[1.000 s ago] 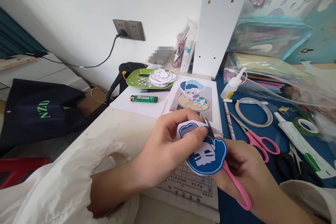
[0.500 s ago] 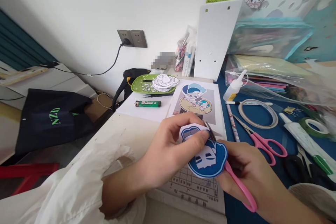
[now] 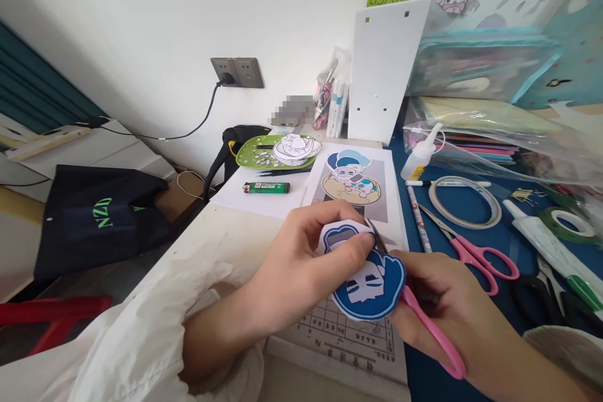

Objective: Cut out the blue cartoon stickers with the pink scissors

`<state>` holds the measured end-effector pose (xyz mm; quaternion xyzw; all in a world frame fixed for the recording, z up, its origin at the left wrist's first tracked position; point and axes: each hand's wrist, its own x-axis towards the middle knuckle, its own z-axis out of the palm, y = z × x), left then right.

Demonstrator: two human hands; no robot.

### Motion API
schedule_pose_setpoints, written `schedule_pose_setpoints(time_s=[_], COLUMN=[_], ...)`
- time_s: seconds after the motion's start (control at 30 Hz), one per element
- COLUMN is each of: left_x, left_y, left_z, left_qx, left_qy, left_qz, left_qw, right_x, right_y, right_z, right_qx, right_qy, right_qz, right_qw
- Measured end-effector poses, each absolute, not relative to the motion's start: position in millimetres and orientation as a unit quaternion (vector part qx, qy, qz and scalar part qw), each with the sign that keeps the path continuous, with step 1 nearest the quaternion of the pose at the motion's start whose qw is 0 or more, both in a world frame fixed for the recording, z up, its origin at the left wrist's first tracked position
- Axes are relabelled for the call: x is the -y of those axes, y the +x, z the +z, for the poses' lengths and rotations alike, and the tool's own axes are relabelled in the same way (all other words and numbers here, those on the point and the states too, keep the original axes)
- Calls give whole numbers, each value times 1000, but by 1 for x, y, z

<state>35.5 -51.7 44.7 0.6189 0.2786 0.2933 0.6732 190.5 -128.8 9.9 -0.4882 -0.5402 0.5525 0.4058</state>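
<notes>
Between the thumb and fingers of my left hand (image 3: 306, 264) is a blue paper cutout (image 3: 389, 295) with a cartoon face, still edged in white paper at its upper left. My right hand (image 3: 452, 308) grips pink-handled scissors (image 3: 440, 342). Their narrow metal blades rise at the cutout's upper right edge, close to my left thumb tip; part of the scissors is hidden behind the paper. Below both hands lies a printed sheet with a grid (image 3: 348, 336). Just beyond them is a colour print of a cartoon figure (image 3: 351, 191).
A green tray (image 3: 249, 151) holds paper scraps and a white cutout; a green lighter (image 3: 267, 188) lies nearer. On the blue mat at right are a second pink scissors (image 3: 480, 257), a tape roll (image 3: 464, 201), a glue bottle (image 3: 419, 157), a white tube (image 3: 546, 245) and black-handled scissors (image 3: 541, 295).
The view has shifted slightly. Both hands keep their grips, and the cutout has tilted a little and moved slightly left against the scissors.
</notes>
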Motion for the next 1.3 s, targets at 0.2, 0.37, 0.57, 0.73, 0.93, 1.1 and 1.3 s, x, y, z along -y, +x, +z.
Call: schedule_pose_setpoints(time_s=[0.2, 0.37, 0.57, 0.73, 0.93, 1.1, 1.3], left_x=[51, 52, 53, 51, 51, 50, 49], left_y=[35, 35, 35, 34, 32, 31, 30], left_z=[47, 47, 47, 46, 47, 51, 53], left_qx=[-286, -286, -292, -291, -301, -310, -316], left_qy=[623, 609, 612, 610, 609, 609, 607], left_qz=[282, 281, 275, 275, 263, 250, 239], left_qw=[672, 685, 682, 684, 685, 686, 689], right_x=[127, 127, 128, 130, 128, 128, 128], right_y=[190, 189, 190, 190, 191, 191, 192], right_z=[12, 13, 11, 10, 9, 10, 9], right_qx=[556, 546, 553, 569, 570, 570, 582], right_qy=[-498, -505, -496, -497, -496, -491, -490], right_qz=[532, 540, 545, 524, 527, 534, 521], right_qw=[400, 395, 388, 393, 389, 386, 388])
